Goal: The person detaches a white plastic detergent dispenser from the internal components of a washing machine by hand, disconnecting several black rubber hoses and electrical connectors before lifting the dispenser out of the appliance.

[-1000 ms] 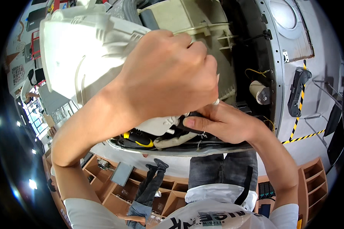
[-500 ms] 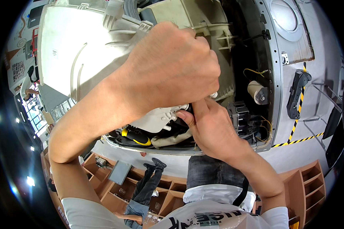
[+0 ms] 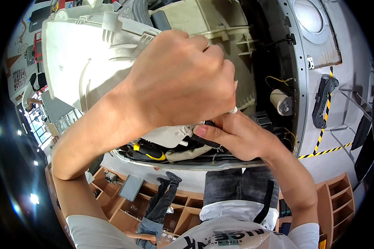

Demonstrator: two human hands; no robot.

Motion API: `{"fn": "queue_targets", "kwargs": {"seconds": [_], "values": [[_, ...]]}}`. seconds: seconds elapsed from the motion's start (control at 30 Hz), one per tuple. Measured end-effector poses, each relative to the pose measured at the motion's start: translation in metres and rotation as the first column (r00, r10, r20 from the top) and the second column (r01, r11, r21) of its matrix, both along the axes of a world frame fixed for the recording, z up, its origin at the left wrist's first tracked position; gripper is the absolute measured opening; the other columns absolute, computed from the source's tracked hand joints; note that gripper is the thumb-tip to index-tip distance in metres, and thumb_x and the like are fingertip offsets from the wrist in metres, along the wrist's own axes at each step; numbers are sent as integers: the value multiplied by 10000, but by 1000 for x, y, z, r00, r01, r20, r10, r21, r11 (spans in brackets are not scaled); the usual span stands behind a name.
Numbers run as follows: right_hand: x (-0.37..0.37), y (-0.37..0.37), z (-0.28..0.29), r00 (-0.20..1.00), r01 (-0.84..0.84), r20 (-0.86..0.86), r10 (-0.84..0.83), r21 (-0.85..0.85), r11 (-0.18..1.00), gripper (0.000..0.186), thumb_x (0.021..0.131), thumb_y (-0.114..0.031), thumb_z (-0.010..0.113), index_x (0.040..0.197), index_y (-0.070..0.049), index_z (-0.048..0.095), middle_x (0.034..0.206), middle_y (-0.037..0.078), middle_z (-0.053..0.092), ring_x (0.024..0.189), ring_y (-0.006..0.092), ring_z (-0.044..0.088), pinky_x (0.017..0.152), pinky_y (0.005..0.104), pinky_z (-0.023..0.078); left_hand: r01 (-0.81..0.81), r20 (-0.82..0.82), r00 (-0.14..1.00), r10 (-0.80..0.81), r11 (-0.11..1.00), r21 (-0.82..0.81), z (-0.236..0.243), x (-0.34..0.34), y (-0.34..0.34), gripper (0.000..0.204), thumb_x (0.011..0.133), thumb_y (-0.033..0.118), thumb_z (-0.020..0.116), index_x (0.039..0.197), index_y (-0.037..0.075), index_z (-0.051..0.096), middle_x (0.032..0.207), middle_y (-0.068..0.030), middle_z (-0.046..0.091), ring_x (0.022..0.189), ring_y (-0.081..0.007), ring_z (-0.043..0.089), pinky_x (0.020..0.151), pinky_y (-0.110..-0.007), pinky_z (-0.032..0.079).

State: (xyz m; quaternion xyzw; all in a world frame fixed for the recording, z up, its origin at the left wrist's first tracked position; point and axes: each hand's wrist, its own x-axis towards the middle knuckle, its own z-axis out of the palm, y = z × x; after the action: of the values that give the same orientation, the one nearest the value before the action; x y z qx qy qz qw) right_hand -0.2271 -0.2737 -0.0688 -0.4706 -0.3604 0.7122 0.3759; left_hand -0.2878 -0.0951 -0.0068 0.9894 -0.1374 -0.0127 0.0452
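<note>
Closed work inside an opened machine, as we view it from above. The left hand (image 3: 185, 81) is closed in a fist, its back toward us; a small white tip (image 3: 234, 110) juts out at its lower right edge, but we cannot tell what the fist grips. The right hand (image 3: 241, 135) lies just below it and touches it, its thumb laid across a black part (image 3: 207, 142), which it grips; its other fingers are largely hidden from us. We find the black part near the middle of the machine's near side, just inside the rim (image 3: 195, 167).

To the left we note a broad white cover (image 3: 64, 58), partly behind the left forearm. On the far side stands a cream tub (image 3: 224, 18), with a grey hose (image 3: 138, 14) to its left. Near the rim, left of the right hand, lies a black-and-yellow tool (image 3: 150, 152). At right we see a pale cylinder (image 3: 280, 102) beside the metal frame (image 3: 300, 70). Beyond the frame, a dark bracket (image 3: 322, 101) lies on the floor (image 3: 345, 110) over striped tape (image 3: 318, 143).
</note>
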Motion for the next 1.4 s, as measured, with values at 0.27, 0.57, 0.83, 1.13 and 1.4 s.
{"fn": "queue_targets", "kwargs": {"seconds": [0.27, 0.57, 0.83, 1.13, 1.4], "values": [[13, 3, -8, 854, -146, -520, -4, -247, 958, 499, 1044, -389, 512, 1299, 39, 540, 1007, 67, 650, 912, 174, 545, 845, 361, 441, -17, 31, 999, 19, 998, -54, -2, 1, -1, 225, 648, 197, 736, 606, 93, 541, 564, -15, 460, 518, -199, 522, 451, -325, 414], [-32, -14, 14, 783, 327, 417, -461, 355, 876, 403, 926, -271, 681, 1132, 53, 557, 907, 231, 631, 813, 436, 612, 741, 479, 507, -35, 6, 999, 34, 999, 34, -4, 0, -4, 234, 661, 193, 717, 564, 89, 530, 558, -19, 490, 515, -207, 541, 441, -335, 421], [-37, -9, 18, 723, 259, 566, -396, 309, 915, 287, 927, -212, 671, 957, 40, 537, 768, 203, 618, 705, 407, 617, 638, 480, 508, 1, 0, 1000, -1, 998, 67, -4, 1, -4, 248, 667, 204, 722, 549, 91, 535, 555, -23, 508, 525, -203, 559, 445, -332, 425], [-8, -5, 2, 981, 151, 100, -163, 123, 981, 440, 1010, -362, 543, 1035, 77, 564, 788, 263, 612, 791, 441, 604, 724, 473, 461, 6, 22, 1000, -7, 1000, 26, -1, -1, 0, 232, 639, 192, 742, 575, 95, 542, 566, -12, 480, 528, -196, 539, 451, -322, 426], [-8, -8, -8, 995, 94, -25, -92, 86, 992, 512, 1033, -428, 486, 1175, 55, 575, 839, 263, 619, 801, 405, 600, 757, 456, 458, 3, 18, 1000, -3, 1000, 29, -2, -1, -1, 222, 639, 188, 735, 580, 99, 540, 576, -8, 488, 522, -192, 535, 447, -319, 424]]}}
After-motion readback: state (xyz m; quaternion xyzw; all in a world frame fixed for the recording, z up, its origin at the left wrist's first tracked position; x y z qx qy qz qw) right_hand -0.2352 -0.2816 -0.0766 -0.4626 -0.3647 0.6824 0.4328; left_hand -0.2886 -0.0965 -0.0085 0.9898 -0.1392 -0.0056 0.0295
